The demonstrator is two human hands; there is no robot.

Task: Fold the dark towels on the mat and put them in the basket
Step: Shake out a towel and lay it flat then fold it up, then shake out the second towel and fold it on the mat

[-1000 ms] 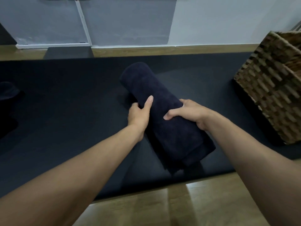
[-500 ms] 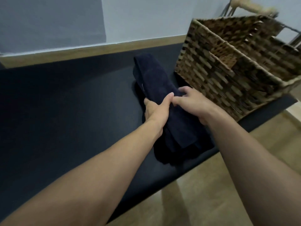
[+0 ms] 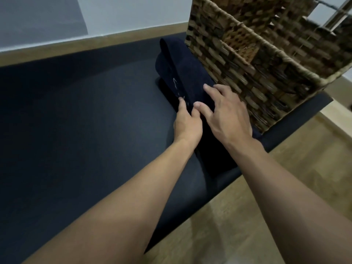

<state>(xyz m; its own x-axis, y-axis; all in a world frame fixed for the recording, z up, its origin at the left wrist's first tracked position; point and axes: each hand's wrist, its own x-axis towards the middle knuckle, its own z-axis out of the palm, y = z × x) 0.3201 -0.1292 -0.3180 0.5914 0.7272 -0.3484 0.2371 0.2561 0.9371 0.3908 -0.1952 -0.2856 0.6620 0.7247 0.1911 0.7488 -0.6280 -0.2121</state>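
Two bare hands meet on a dark towel (image 3: 178,61), which lies folded into a long, thick bundle on the black mat (image 3: 76,115). The bundle runs away from the person, and its right side lies against the near wall of the woven basket (image 3: 238,61). No part of it is inside the basket.

The left hand (image 3: 187,123) grips the towel along its left side. Its thumb is stretched forward along the top layer, and its fingers are curled into the cloth (their tips are hidden in the fold). The right hand (image 3: 227,116) lies on top of the bundle with its fingers spread and nearly straight. They press down on the cloth rather than closing round it, and the thumb tip sits just beside the left hand's knuckles. The little-finger side of this hand is close to the basket wall; whether it touches the weave cannot be told.

A short pale thread (image 3: 175,82) shows on the towel's top layer, just beyond the left thumb. The basket stands at the mat's right end, tilted in this wide view. Light wooden floor (image 3: 247,216) shows below the mat's near edge, and a pale wall (image 3: 133,14) rises behind it.
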